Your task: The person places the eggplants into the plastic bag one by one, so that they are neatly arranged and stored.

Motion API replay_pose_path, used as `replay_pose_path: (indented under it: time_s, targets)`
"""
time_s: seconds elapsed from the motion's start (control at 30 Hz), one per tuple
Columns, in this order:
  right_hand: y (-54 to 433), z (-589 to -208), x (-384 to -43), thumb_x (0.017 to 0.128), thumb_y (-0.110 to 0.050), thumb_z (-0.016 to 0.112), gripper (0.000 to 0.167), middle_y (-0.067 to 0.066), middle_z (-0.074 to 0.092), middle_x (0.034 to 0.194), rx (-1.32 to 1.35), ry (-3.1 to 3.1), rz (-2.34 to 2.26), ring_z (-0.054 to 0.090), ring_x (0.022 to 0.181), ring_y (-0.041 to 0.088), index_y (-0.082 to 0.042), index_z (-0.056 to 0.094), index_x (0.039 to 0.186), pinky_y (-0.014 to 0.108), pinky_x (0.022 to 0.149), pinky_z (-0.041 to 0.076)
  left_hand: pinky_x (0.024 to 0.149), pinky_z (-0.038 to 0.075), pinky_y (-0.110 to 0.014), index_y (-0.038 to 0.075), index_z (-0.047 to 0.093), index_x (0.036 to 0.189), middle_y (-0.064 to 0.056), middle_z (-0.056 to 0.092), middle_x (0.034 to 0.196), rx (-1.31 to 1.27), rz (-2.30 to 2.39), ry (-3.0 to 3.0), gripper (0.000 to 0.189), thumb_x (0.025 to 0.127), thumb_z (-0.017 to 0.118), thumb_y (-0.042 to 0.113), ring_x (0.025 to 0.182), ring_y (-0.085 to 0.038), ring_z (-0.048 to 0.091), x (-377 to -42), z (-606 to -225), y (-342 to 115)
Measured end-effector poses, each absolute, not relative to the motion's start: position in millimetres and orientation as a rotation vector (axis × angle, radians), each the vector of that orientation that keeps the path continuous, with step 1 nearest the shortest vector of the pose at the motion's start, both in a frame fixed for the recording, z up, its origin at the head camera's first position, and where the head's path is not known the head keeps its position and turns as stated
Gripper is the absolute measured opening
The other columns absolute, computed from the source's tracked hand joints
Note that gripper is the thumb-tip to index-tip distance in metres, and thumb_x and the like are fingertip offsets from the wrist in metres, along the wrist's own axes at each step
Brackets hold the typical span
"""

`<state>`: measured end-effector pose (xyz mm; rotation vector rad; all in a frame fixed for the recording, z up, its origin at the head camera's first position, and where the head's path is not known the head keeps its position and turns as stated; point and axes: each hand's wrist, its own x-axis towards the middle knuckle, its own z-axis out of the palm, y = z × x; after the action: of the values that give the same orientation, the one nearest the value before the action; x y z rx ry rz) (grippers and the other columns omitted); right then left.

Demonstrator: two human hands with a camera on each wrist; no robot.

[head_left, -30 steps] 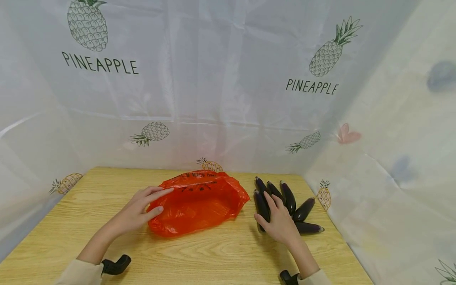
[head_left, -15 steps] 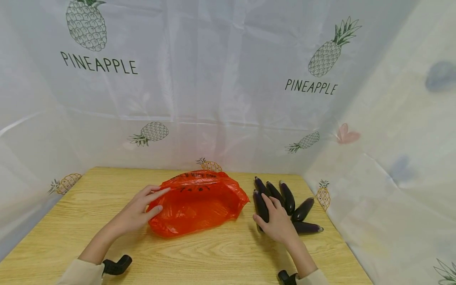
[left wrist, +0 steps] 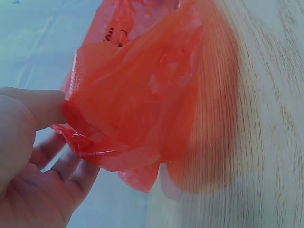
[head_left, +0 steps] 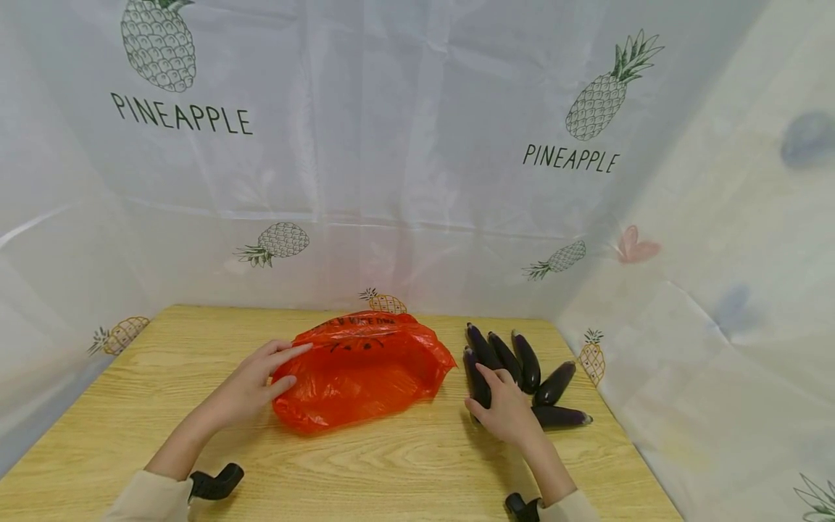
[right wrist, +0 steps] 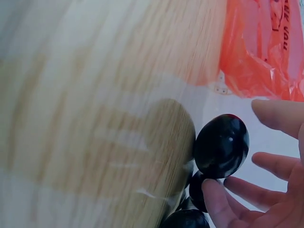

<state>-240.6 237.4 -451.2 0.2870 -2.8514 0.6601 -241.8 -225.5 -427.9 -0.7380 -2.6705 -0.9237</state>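
Note:
A red plastic bag (head_left: 365, 380) with black print lies on the table, its mouth spread toward me. My left hand (head_left: 251, 384) is at the bag's left edge, thumb and forefinger apart. In the left wrist view the thumb meets the bag's rim (left wrist: 71, 90), with the other fingers partly behind the film. To the right, several dark eggplants (head_left: 527, 360) fan out. My right hand (head_left: 505, 409) hovers around the leftmost eggplant (head_left: 478, 377). From the right wrist, a gap shows between thumb and eggplant (right wrist: 222, 145), while a fingertip appears close to its other side.
One eggplant (head_left: 564, 417) points right beside my right hand, and another (head_left: 556, 384) lies just behind it. A white pineapple-print sheet (head_left: 417, 145) encloses the wooden table (head_left: 365, 482) at the back and sides. Black wrist mounts (head_left: 217, 482) sit below each hand.
My right hand has drawn slightly back toward me, and its fingers have bent more over the leftmost eggplant. The left hand and the bag have hardly moved.

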Motion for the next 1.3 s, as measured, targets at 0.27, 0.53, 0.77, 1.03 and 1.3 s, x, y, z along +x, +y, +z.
replay_pose_path:
  time_s: [0.27, 0.53, 0.77, 1.03, 1.3]
  targets:
    - [237.5, -448.9, -240.9, 0.091, -0.020, 0.085, 0.066, 0.024, 0.059, 0.133, 0.254, -2.889, 0.657, 0.065, 0.113, 0.043, -0.004, 0.059, 0.150, 0.068, 0.095, 0.053, 0.100, 0.053, -0.060, 0.013, 0.057, 0.155, -0.018, 0.059, 0.143, -0.723, -0.973, -2.711, 0.060, 0.098, 0.073, 0.003, 0.122, -0.040, 0.060, -244.1, -426.0, -226.2]
    - [237.6, -447.3, -241.1, 0.088, -0.018, 0.086, 0.068, 0.027, 0.062, 0.134, 0.252, -2.934, 0.708, 0.063, 0.118, 0.046, 0.002, 0.059, 0.147, 0.061, 0.099, 0.054, 0.095, 0.054, -0.056, 0.015, 0.057, 0.154, -0.013, 0.065, 0.132, -0.750, -0.937, -2.706, 0.060, 0.098, 0.074, 0.002, 0.118, -0.035, 0.062, -249.6, -421.2, -225.0]
    - [240.2, -445.4, -242.6, 0.090, -0.017, 0.085, 0.068, 0.031, 0.059, 0.143, 0.256, -2.960, 0.727, 0.048, 0.138, 0.057, 0.001, 0.057, 0.149, 0.069, 0.107, 0.046, 0.089, 0.056, -0.048, 0.012, 0.059, 0.152, -0.009, 0.065, 0.123, -0.741, -0.919, -2.715, 0.057, 0.098, 0.074, 0.004, 0.105, -0.025, 0.061, -252.8, -415.1, -226.6]
    - [242.7, -445.9, -244.2, 0.090, -0.015, 0.083, 0.064, 0.027, 0.064, 0.139, 0.286, -2.958, 0.728, 0.048, 0.139, 0.057, 0.001, 0.060, 0.148, 0.070, 0.108, 0.044, 0.077, 0.050, -0.035, 0.010, 0.060, 0.151, -0.006, 0.061, 0.113, -0.758, -0.907, -2.719, 0.056, 0.097, 0.075, 0.002, 0.088, -0.017, 0.052, -255.2, -407.5, -225.3]
    - [248.0, -448.8, -246.5, 0.086, -0.008, 0.079, 0.061, 0.009, 0.078, 0.095, 0.357, -2.900, 0.795, 0.066, 0.117, 0.044, 0.003, 0.063, 0.144, 0.054, 0.091, 0.057, 0.080, 0.052, -0.036, 0.008, 0.059, 0.152, -0.007, 0.061, 0.116, -0.783, -0.903, -2.723, 0.057, 0.097, 0.075, 0.005, 0.092, -0.017, 0.054, -257.9, -405.2, -222.7]
